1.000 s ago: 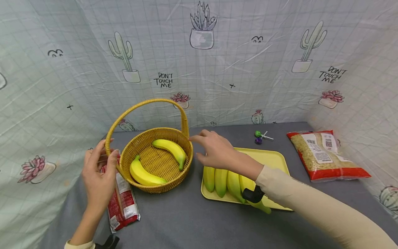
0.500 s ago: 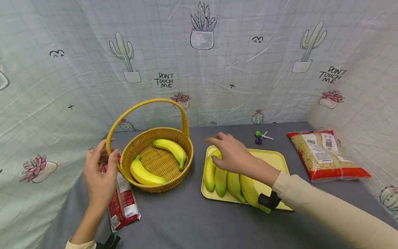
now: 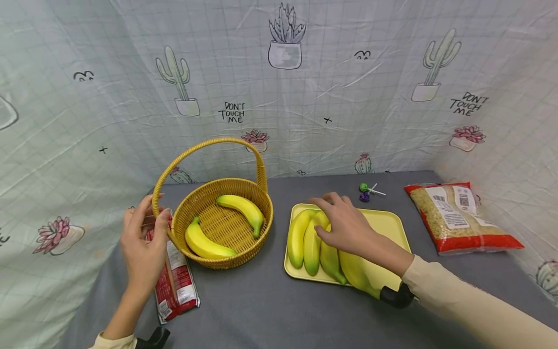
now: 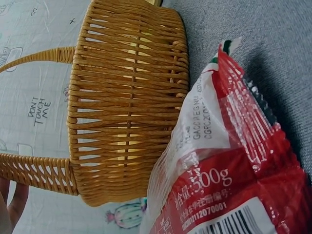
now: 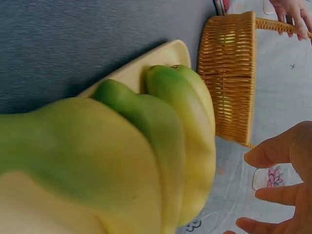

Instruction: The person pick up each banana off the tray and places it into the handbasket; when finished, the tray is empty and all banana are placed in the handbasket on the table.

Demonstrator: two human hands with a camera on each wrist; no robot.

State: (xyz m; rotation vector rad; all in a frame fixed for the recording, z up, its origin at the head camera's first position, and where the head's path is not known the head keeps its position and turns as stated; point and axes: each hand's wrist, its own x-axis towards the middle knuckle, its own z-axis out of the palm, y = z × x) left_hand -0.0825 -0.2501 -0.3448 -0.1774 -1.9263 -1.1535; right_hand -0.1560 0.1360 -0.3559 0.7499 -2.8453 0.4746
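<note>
A yellow wicker basket (image 3: 223,229) with a tall arched handle stands left of the middle in the head view. Two bananas lie inside, one banana (image 3: 242,209) at the back right and another banana (image 3: 207,244) at the front left. My left hand (image 3: 143,245) holds the handle low on its left side, thumb on the near side. My right hand (image 3: 346,225) hovers over a yellow tray (image 3: 389,231), fingers spread and slightly bent, holding nothing. Several bananas (image 5: 192,141) lie side by side on the tray, partly hidden under the right hand and forearm.
A red and white 500g packet (image 4: 209,180) lies beside the basket, below my left hand. A red-edged bag of grain-like food (image 3: 457,218) lies at the far right. Two lollipops (image 3: 369,190) are behind the tray. A printed curtain (image 3: 322,87) closes off the back.
My right hand has moved right, from beside the basket's right rim to over the bananas on the tray. My left hand stays on the basket handle.
</note>
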